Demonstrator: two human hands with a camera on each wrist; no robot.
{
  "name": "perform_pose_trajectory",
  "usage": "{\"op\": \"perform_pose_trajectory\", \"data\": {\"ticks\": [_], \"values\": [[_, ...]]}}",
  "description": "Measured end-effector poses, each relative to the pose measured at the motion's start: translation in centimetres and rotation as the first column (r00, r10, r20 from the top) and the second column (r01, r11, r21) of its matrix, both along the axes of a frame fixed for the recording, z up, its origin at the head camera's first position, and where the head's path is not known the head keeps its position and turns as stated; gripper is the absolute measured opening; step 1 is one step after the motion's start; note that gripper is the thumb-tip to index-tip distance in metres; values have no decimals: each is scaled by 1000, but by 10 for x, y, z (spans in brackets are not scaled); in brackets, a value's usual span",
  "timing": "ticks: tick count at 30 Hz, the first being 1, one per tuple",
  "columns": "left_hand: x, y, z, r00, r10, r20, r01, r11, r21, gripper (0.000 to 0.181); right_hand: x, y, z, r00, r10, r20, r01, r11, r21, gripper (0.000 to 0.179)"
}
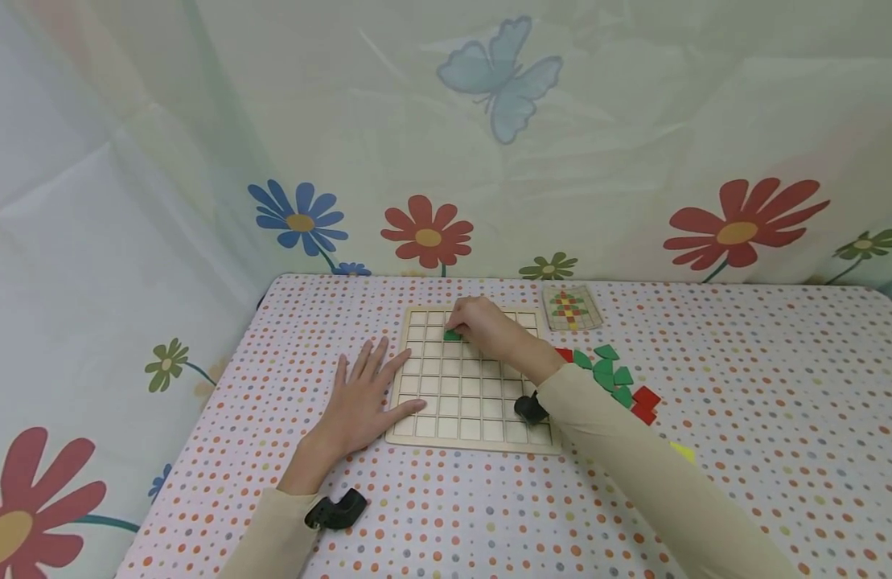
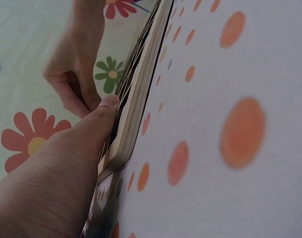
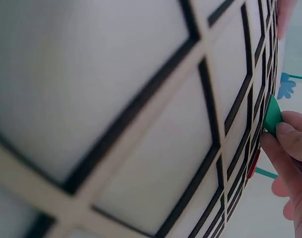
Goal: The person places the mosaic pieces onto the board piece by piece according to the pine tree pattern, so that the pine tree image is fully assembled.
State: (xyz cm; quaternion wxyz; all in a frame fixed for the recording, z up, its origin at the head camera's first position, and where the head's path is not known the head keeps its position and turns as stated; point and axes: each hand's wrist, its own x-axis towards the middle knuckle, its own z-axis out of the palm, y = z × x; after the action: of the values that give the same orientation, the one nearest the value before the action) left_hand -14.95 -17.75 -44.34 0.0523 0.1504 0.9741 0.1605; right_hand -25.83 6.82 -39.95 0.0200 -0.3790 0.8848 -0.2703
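A wooden grid board with square cells lies on the table. Over its upper rows my right hand pinches a green leaf-shaped tile between thumb and fingertips, close over a cell. A red tile shows at the board beyond that in the right wrist view; in the head view the hand hides it. My left hand rests flat with fingers spread along the board's left edge, its thumb reaching onto the border. The left wrist view shows that thumb on the board's rim.
A pattern card with a tree design lies at the board's upper right corner. Right of the board are several green tiles, a few red tiles and a yellow piece partly behind my right sleeve. A flowered backdrop stands behind the dotted tablecloth.
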Motion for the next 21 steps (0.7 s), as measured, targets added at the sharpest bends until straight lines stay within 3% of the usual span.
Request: {"op": "perform_pose_trajectory", "data": {"ticks": [16,21], "values": [[0,0,2,1000,5,19,-5,1000,-7,88,5,-4,3,999,8,-49,-2,993,116,17],[0,-1,2,1000,5,22,-5,1000,-4,88,4,-5,2,999,-9,-44,13,994,105,15]]}}
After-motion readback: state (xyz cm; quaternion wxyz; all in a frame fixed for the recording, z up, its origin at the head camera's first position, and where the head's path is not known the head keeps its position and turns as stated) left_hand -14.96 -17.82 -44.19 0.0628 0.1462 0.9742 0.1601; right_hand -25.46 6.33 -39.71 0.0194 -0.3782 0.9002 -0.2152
